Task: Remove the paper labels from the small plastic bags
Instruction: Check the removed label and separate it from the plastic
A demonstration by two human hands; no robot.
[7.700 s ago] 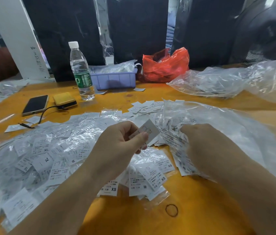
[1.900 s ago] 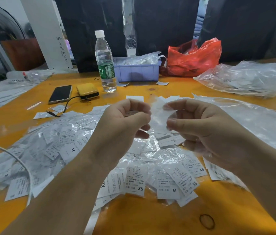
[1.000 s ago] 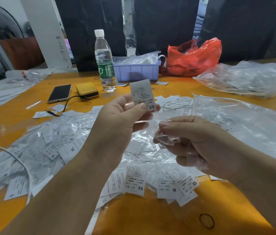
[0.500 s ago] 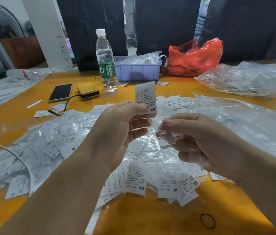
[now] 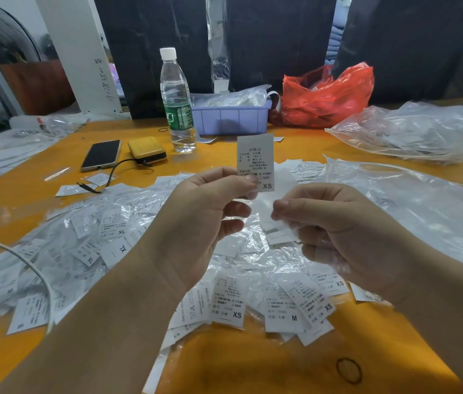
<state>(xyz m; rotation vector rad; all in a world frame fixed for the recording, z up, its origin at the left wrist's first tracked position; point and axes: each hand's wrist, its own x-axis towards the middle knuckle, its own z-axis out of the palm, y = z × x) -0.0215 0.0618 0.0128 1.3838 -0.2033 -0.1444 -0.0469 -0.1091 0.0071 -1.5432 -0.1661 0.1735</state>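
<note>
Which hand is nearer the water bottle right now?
Left. The left hand, pinching the XS label, is just in front of the water bottle and slightly to its right. The right hand, holding a small plastic bag, sits farther right and nearer the person.

Label (image 5: 255,157) fine print too blurry

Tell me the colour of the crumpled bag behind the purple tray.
Red bag, seen in the head view.
</note>
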